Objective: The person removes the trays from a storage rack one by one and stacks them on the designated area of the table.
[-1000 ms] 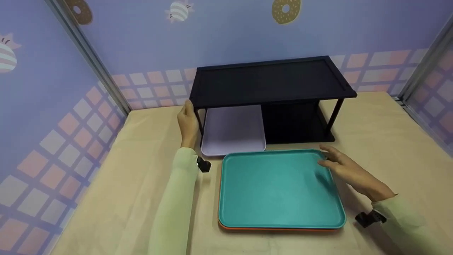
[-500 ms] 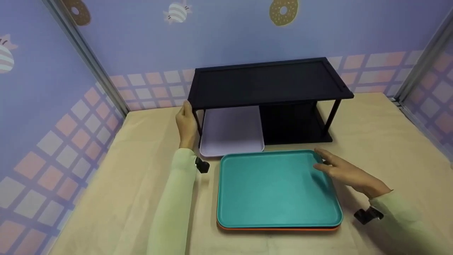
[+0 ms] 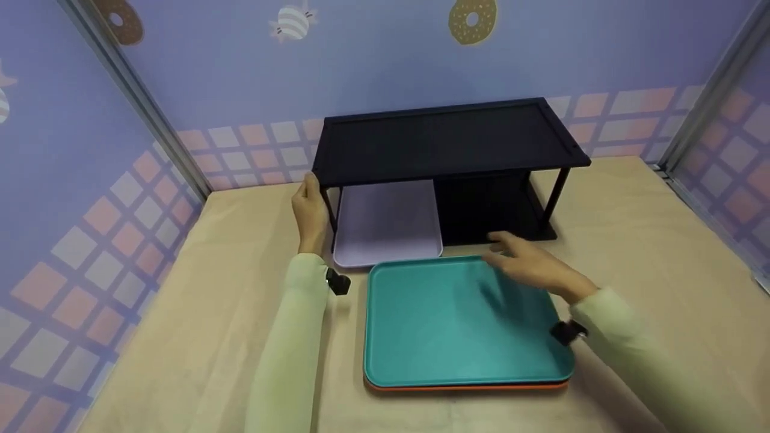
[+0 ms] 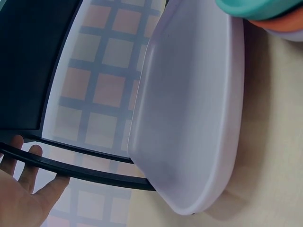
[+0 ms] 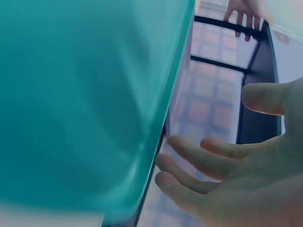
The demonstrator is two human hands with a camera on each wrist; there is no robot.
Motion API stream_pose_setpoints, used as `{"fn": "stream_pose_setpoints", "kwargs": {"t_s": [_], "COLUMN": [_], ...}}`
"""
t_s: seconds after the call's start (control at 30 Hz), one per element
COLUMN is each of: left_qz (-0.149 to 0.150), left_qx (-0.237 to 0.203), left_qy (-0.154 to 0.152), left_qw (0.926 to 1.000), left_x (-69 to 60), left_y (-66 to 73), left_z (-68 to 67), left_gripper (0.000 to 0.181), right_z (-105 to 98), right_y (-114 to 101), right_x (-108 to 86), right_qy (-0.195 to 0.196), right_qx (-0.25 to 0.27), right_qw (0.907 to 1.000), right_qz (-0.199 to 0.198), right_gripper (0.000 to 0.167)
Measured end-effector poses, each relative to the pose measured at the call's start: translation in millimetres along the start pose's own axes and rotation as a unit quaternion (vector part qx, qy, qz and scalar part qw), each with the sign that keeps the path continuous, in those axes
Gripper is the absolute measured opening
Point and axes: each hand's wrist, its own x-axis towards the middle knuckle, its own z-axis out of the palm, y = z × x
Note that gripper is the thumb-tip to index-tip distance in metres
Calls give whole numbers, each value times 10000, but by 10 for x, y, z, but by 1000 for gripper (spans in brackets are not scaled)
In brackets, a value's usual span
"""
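A black two-tier rack (image 3: 448, 141) stands against the back wall. My left hand (image 3: 310, 213) holds its front left post near the top corner; in the left wrist view its fingers (image 4: 29, 177) reach behind the post. On the rack's lower tier, at the left, lies a lilac tray (image 3: 388, 222), its front edge sticking out. In front is a stack topped by a teal tray (image 3: 463, 325), with an orange tray (image 3: 469, 388) showing beneath. Over the teal tray's far right part hovers my right hand (image 3: 535, 267), fingers loosely extended and holding nothing.
The right half of the rack's lower tier (image 3: 487, 210) is bare black. A beige cloth (image 3: 204, 337) covers the table. Patterned walls (image 3: 385, 60) enclose the back and sides, with metal corner posts (image 3: 141, 111).
My right hand has moved left from the teal tray's right edge to above its far right part. My left hand stays on the rack's post. The view has shifted slightly.
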Motion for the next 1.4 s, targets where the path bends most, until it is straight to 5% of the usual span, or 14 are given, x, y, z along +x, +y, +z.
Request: {"fn": "stream_pose_setpoints", "kwargs": {"t_s": [0.4,0.57,0.67,0.77,0.93,1.03,1.1,1.2,1.4], "left_qz": [51,13,-30,1,53,26,18,49,28], "left_qx": [-108,-147,-147,-81,19,-51,-88,-29,-15], "left_qy": [-22,-169,-188,-141,-96,-61,-12,16,-32], "left_qw": [9999,9997,9997,9999,9999,10000,10000,10000,10000], "left_x": [-9,-15,4,16,4,-6,-11,-5,20], "left_y": [15,14,9,3,-26,-40,-43,-33,19], "left_z": [23,47,23,3,-6,-15,-16,-6,10], "left_gripper": [48,48,47,48,49,49,49,48,47], "right_z": [442,457,450,535,846,1017,1091,1128,988], "right_y": [-354,-416,-460,-567,-826,-920,-938,-912,-768], "right_x": [710,710,662,675,847,981,1050,1098,981], "right_qy": [-365,-245,58,498,1323,1760,1973,2103,2108], "right_qx": [79,894,1784,3303,5657,6221,6386,6477,6396], "right_qw": [9977,9930,9812,9405,8122,7610,7424,7317,7392], "right_qz": [564,733,739,622,525,532,458,299,82], "right_gripper": [75,79,79,80,87,87,84,80,70]}}
